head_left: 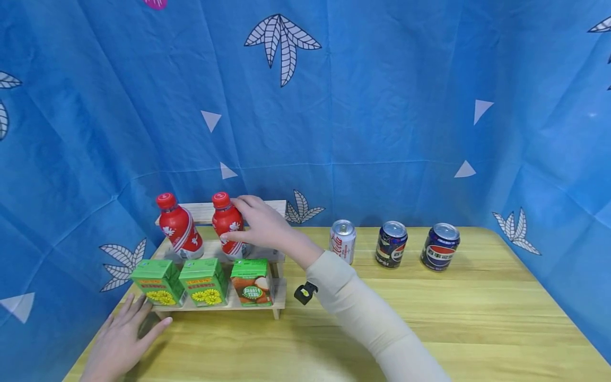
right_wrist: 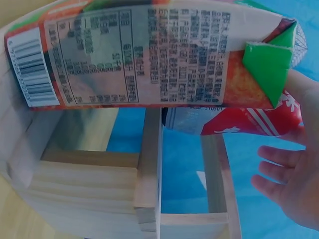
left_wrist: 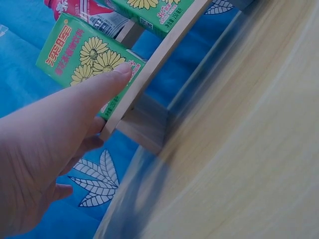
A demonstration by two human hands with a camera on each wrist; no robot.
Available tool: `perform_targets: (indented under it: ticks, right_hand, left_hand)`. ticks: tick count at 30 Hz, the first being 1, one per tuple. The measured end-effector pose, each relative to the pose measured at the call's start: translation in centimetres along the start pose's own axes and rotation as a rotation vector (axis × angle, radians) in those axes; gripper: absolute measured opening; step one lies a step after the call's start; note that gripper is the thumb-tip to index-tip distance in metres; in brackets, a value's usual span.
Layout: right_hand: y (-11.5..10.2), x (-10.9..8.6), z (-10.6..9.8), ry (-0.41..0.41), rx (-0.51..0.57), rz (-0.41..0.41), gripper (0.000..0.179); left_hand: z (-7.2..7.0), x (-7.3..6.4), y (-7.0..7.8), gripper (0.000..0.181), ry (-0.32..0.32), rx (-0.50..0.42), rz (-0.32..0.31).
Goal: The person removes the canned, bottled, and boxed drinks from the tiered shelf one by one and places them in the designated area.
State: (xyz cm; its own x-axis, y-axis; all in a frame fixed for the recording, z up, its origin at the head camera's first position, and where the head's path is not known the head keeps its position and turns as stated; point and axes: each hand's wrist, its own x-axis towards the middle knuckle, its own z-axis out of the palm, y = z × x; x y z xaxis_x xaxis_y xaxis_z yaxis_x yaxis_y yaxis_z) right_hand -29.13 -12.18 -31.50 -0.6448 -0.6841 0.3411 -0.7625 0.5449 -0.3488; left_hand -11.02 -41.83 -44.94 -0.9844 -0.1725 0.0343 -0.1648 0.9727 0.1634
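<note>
on the middle tier of the wooden rack (head_left: 279, 292), the rightmost red bottle (head_left: 226, 222) is pinched between the thumb and fingers of the right hand (head_left: 267, 225), while near the rack's left end the fingers of the left hand (head_left: 119, 339) are spread, with nothing gripped. setting the bottle upright seems to be the step in hand, and a gentle release seems called for. three cans (head_left: 391, 246) are lined up along the wood-grained worktop (head_left: 477, 318), enclosed by a blue leaf-print curtain (head_left: 382, 106).
</note>
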Motion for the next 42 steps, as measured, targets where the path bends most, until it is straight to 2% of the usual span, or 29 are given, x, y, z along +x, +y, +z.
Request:
perform_targets:
  ticks: [6,13,27,35,42]
  right_hand:
    - [-0.1,0.4,0.1,-0.023,0.0,-0.001,0.077]
    - [-0.1,0.5,0.0,-0.023,0.001,-0.002,0.073]
    - [-0.1,0.3,0.0,0.061,-0.127,-0.026,0.07]
    - [0.2,-0.5,-0.2,0.124,-0.154,-0.012,0.07]
    - [0.6,-1.6,-1.3,0.169,-0.148,0.005,0.071]
  left_hand:
    - [0.1,0.0,0.0,0.097,-0.002,-0.006,0.005]
    - [0.1,-0.2,-0.1,0.092,0.03,-0.013,0.033]
    - [0.0,-0.1,-0.1,0.097,-0.007,-0.017,0.007]
    - [-0.1,0.0,-0.1,0.099,-0.018,-0.012,-0.005]
    - [-0.1,0.1,-0.2,0.1,-0.031,-0.01,-0.012]
